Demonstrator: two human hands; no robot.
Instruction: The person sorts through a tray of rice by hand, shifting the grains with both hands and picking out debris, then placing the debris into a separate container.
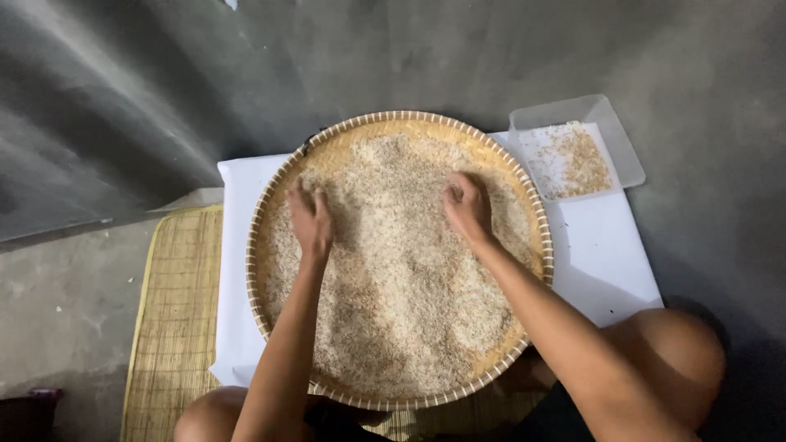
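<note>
A person seated on the floor works both hands through a shallow layer of pale husked grain point(401, 286) spread across a large round woven bamboo tray point(270, 205), seen from above. The left hand point(311, 219) lies palm down on the grain in the tray's upper left part, fingers extended and close together, pressing into the layer. The right hand point(467, 206) rests on the grain in the upper right part, its fingers curled inward; whether they pinch any grains cannot be told. The grain covers most of the tray, leaving a bare golden crescent of weave along the upper rim. The tray sits on a white cloth point(602, 245) laid over the floor, with the cloth showing on both sides of it. At the cloth's far right corner, just beside the tray's rim, stands a clear rectangular plastic container point(626, 160) holding a thin scatter of browner grain and husk point(583, 160). A woven straw mat point(176, 319) lies under the cloth's left edge and runs toward the person. The room's surface is bare grey concrete floor point(123, 98), streaked and dimly lit, darker at the right. The person's bare knees point(675, 352) frame the tray's near edge.
</note>
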